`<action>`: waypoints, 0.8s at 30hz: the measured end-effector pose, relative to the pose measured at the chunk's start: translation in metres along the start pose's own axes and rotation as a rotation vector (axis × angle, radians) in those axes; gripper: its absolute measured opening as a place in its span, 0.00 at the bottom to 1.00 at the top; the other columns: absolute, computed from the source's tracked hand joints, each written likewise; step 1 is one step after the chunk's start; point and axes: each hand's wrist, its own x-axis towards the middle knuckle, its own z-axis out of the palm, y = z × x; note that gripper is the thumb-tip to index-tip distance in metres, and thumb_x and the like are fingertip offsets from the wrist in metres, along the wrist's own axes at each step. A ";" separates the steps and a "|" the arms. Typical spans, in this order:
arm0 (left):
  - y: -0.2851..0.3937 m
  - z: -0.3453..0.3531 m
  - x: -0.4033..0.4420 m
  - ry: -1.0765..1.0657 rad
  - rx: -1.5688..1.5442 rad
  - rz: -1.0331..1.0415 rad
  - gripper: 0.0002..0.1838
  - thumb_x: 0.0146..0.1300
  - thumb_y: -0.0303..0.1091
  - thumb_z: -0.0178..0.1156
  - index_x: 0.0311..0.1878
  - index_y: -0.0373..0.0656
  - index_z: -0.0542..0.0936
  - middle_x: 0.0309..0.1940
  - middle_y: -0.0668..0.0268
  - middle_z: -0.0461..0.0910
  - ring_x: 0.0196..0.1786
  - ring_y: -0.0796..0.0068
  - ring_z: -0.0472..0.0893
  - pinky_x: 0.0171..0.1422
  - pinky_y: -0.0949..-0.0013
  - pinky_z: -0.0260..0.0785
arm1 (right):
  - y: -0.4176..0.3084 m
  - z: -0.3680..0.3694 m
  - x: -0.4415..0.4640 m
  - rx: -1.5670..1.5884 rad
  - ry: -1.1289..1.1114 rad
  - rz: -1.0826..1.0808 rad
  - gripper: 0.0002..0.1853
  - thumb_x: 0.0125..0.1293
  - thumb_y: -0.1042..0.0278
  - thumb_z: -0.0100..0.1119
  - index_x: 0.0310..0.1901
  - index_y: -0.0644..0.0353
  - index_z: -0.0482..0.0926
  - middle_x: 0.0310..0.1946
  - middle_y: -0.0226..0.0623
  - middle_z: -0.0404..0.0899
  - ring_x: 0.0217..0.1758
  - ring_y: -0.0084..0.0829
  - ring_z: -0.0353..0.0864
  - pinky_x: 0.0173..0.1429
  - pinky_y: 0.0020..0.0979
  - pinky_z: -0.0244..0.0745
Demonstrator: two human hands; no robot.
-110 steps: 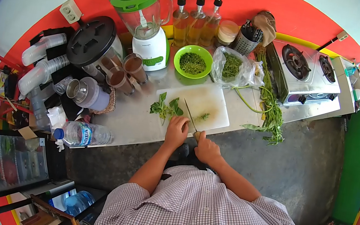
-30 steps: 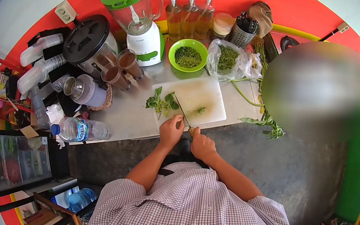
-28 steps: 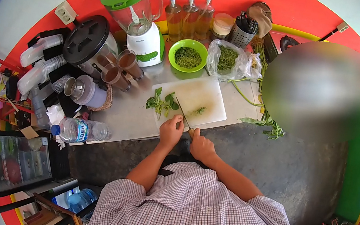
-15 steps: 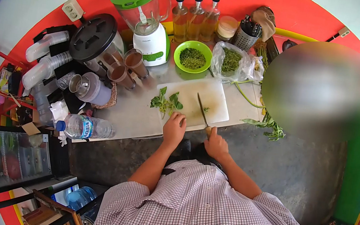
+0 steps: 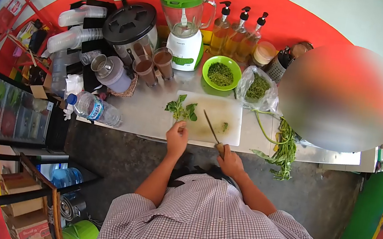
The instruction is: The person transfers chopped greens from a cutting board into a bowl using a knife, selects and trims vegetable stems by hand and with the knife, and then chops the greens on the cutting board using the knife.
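My right hand [image 5: 230,163] is wrapped round the handle of a knife [image 5: 211,127], whose dark blade points up and left across the white cutting board [image 5: 195,98]. At the board's near left edge, my left hand [image 5: 177,139] has its fingers curled round the stem ends of a small bunch of leafy greens [image 5: 182,108]. The exact pinch is partly hidden by the fingers. A small bit of cut green [image 5: 225,126] lies on the board to the right of the blade, apart from the bunch.
Behind the board stand a green bowl of chopped greens [image 5: 221,73], a plastic bag of greens [image 5: 258,87] and a blender [image 5: 183,42]. Long-stemmed greens [image 5: 285,150] overhang the counter edge at right. Drink glasses [image 5: 145,70] and a water bottle [image 5: 98,108] stand or lie left.
The camera view has turned, so the counter appears more level and more of its right side shows. Both hands stay at the board's near edge, the right still holding the knife.
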 end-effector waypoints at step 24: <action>0.048 0.055 -0.084 0.065 0.519 -0.141 0.24 0.59 0.27 0.65 0.61 0.41 0.79 0.76 0.50 0.65 0.78 0.47 0.61 0.81 0.51 0.57 | 0.075 -0.043 0.015 0.033 -0.135 -0.185 0.25 0.71 0.50 0.58 0.58 0.62 0.67 0.38 0.64 0.83 0.43 0.65 0.84 0.49 0.60 0.78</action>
